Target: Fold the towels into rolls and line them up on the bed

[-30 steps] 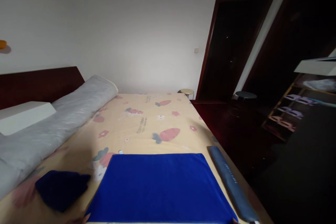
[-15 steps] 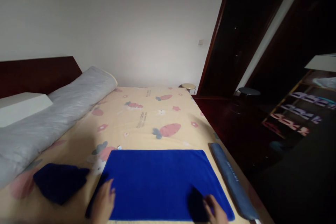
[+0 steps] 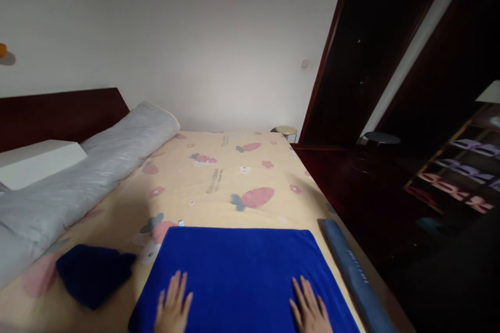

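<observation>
A bright blue towel (image 3: pixel 242 265) lies spread flat on the bed's yellow sheet (image 3: pixel 219 182) printed with carrots and flowers. My left hand (image 3: pixel 172 308) rests palm down on the towel's near left part, fingers stretched out and apart. On the near right part lies my right hand (image 3: pixel 310 312), also flat with its fingers spread. Neither hand holds anything. A crumpled dark blue cloth (image 3: pixel 91 273) sits on the sheet just left of the towel.
A grey-blue rolled tube (image 3: pixel 357 276) lies along the bed's right edge. A long grey bolster (image 3: pixel 82 171) and a white box (image 3: pixel 37 161) sit by the dark headboard at left. Dark doorway, small stools and a shoe rack (image 3: pixel 464 177) stand on the right.
Both hands came up from the lower edge onto the towel; half a second ago they gripped its near corners, now they lie flat and open. The view shifted slightly.
</observation>
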A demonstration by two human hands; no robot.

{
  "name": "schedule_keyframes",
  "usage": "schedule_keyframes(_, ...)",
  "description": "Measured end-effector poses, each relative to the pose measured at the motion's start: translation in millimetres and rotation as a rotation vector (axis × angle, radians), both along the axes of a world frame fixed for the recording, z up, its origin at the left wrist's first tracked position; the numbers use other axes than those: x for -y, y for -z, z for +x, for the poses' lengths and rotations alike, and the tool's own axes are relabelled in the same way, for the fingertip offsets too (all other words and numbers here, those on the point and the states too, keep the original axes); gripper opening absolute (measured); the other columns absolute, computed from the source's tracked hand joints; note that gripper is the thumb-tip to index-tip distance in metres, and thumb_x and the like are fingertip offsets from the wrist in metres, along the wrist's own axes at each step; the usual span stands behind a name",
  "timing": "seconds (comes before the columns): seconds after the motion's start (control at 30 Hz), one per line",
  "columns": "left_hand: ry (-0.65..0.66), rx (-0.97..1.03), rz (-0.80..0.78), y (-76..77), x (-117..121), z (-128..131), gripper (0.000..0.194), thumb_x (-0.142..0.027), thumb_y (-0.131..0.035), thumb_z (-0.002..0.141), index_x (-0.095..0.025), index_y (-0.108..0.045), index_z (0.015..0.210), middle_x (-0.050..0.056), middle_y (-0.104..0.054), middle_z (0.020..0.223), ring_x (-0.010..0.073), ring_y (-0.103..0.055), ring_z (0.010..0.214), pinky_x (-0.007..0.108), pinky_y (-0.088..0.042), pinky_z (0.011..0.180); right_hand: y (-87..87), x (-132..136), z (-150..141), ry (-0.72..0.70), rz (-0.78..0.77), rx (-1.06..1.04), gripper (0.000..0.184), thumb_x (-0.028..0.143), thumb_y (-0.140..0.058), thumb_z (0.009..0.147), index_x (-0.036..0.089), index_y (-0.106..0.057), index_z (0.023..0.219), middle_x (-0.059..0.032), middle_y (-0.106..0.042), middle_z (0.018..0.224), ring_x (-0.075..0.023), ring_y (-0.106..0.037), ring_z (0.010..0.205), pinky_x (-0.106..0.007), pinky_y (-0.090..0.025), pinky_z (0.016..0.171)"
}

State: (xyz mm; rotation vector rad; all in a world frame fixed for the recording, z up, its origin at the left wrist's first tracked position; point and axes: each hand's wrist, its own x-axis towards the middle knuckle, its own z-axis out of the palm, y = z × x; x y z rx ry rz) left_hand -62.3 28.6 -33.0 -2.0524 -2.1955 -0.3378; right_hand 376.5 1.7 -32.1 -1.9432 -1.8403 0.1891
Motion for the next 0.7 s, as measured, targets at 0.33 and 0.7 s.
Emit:
schedule_keyframes(0.33, -0.068, -0.010, 0.092, -20.6, 1, -16, 0.062, -0.038, -0.027, 0.091, -0.033, -0.007, 0.149, 0.002, -0.047, 0.149, 0.0260, -0.037, 0.141, 0.053, -0.033, 0.115, -3.8, 1, -10, 0.197, 0.077, 0.072, 0.069, 0.040, -0.036, 0.089, 0.024, -0.018, 0.153, -0.0102, -0.033, 0.155, -0.0311, -0.029, 0.142, -0.060, -0.030, 0.114)
schedule_keyframes(0.7, 0.302, 0.019, -0.076, 8.6, -38, 83, 0.053, -0.035, -0.030, 0.095, -0.039, -0.016, 0.146, -0.003, -0.036, 0.154, 0.0220, -0.041, 0.139, 0.050, -0.041, 0.110, 16.1, -48, -44, -0.284, 0.064, 0.134, 0.055, 0.048, -0.040, 0.094, 0.036, -0.029, 0.147, -0.0019, -0.038, 0.152, -0.0268, -0.043, 0.136, -0.046, -0.043, 0.108)
